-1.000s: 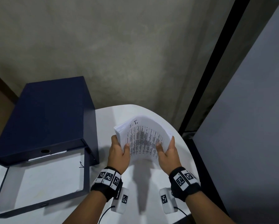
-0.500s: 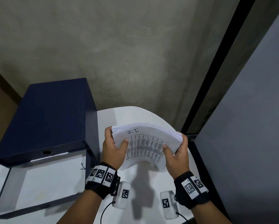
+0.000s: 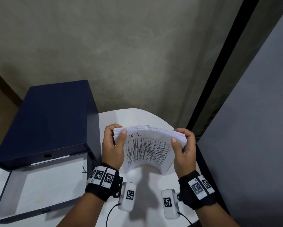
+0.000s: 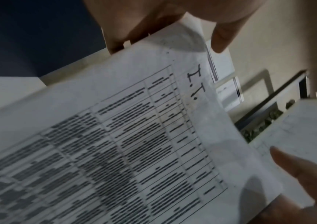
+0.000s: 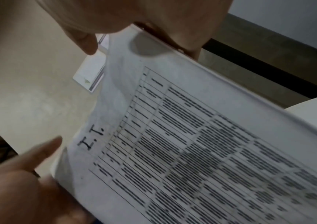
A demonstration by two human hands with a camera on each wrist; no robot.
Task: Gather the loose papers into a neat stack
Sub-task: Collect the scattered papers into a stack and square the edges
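A thick stack of white printed papers point(image 3: 147, 149) stands nearly upright above the white table point(image 3: 134, 117), bowed outward, its top sheet a table of text marked "I.T.". My left hand point(image 3: 113, 142) grips its left edge, thumb on the front sheet and fingers behind. My right hand point(image 3: 185, 145) grips the right edge the same way. In the left wrist view the stack point(image 4: 115, 144) fills the frame, with my left hand point(image 4: 169, 25) at the top. In the right wrist view the stack point(image 5: 201, 144) runs diagonally below my right hand point(image 5: 134, 22).
A dark blue box file point(image 3: 47, 122) lies open at the left on the table, its lid flap point(image 3: 39, 189) spread toward me with a white lining. A grey concrete wall is behind; a grey panel point(image 3: 252, 128) with a black frame stands to the right.
Both hands have slid outward from the lower front of the stack to its side edges, and the stack has turned more square and upright. The sheets look more even at the top.
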